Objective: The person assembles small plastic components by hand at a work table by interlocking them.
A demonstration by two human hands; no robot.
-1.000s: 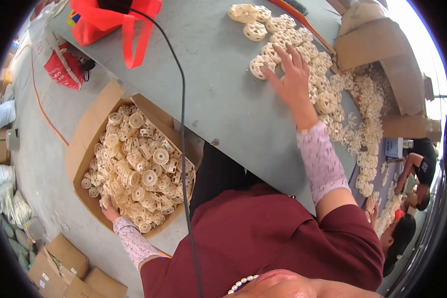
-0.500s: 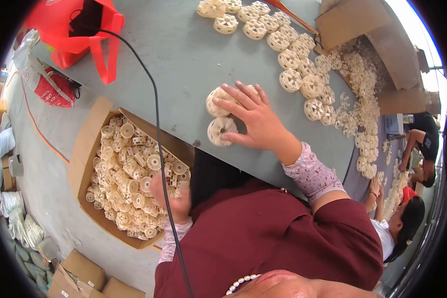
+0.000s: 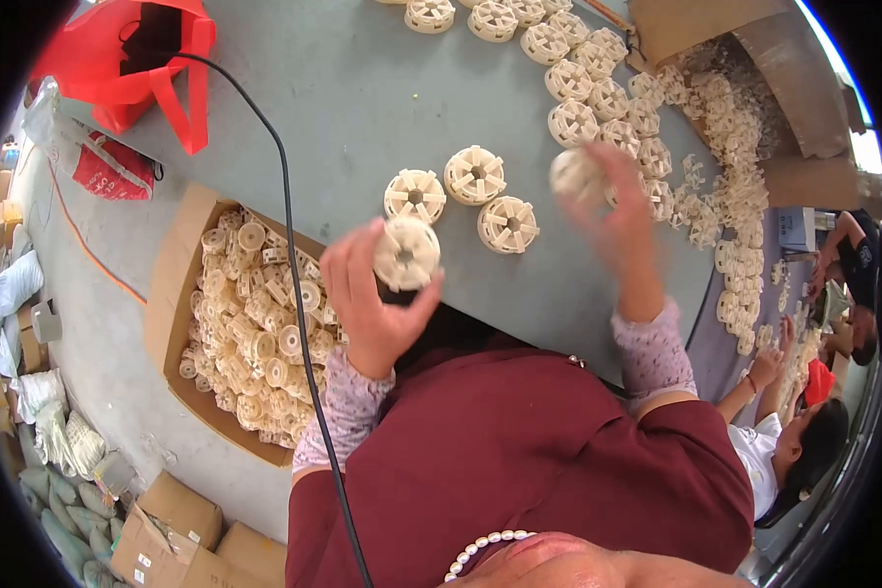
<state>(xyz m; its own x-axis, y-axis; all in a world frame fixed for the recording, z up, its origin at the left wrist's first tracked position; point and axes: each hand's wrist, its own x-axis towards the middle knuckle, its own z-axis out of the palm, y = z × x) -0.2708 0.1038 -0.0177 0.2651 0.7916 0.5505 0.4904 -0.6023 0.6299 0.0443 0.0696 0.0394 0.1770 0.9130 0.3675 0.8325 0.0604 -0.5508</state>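
My left hand [image 3: 367, 304] grips a round cream plastic slotted wheel [image 3: 407, 253] between thumb and fingers, just over the table's near edge. Beyond it, three similar wheels lie flat on the grey table [image 3: 348, 127], one of them a spoked wheel [image 3: 475, 174]. Further right, my right hand [image 3: 622, 216] is smeared by motion, its fingers around another round cream wheel [image 3: 575, 178]. That wheel is blurred too, beside the rows of finished-looking wheels [image 3: 571, 123].
An open cardboard box [image 3: 181, 284] of loose cream parts stands left of me. A black cable [image 3: 289, 196] hangs across the view. A red bag [image 3: 98, 69] sits far left; a pile of small clips [image 3: 720, 127] lies right. Two people [image 3: 804, 441] work at the right.
My left hand has come up from the box to the table edge with a wheel. My right hand has moved right, off the wheels at the middle, carrying one towards the rows.
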